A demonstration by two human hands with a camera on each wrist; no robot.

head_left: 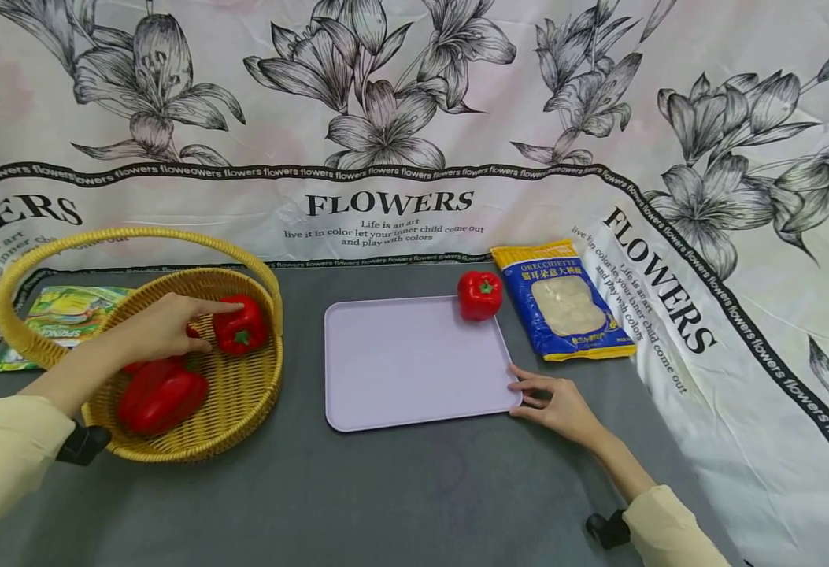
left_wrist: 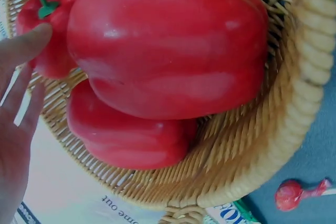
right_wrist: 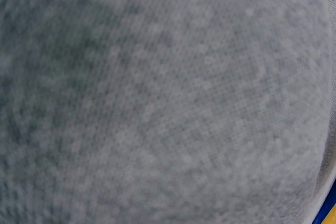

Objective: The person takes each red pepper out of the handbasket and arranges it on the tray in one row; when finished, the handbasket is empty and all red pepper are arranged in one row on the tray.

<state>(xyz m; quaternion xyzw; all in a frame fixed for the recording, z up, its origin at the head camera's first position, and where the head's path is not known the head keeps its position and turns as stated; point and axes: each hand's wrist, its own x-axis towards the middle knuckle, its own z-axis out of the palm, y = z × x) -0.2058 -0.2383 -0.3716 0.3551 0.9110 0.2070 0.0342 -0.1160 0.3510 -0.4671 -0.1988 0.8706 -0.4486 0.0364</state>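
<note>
My left hand (head_left: 162, 327) reaches into the yellow wicker basket (head_left: 272, 386), its index finger stretched over a red bell pepper (head_left: 242, 335) with a green stem. In the left wrist view the thumb (left_wrist: 39, 40) lies against that pepper, while the other fingers extend below it. More red bell peppers (left_wrist: 168, 45) lie in the basket, partly hidden by the hand in the head view. My right hand (head_left: 559, 405) holds the near right corner of the pale lilac tray (head_left: 414, 362), fingertips at its side rim and thumb at its front rim. Another red bell pepper (head_left: 480, 295) sits on the tray's far right corner.
A blue and yellow bag of orecchiette (head_left: 566, 299) lies right of the tray. Behind the basket is a green and yellow packet (head_left: 74, 315). A red lollipop (left_wrist: 290, 195) shows beyond the basket rim. The basket's tall handle (head_left: 138, 234) arches over the left arm.
</note>
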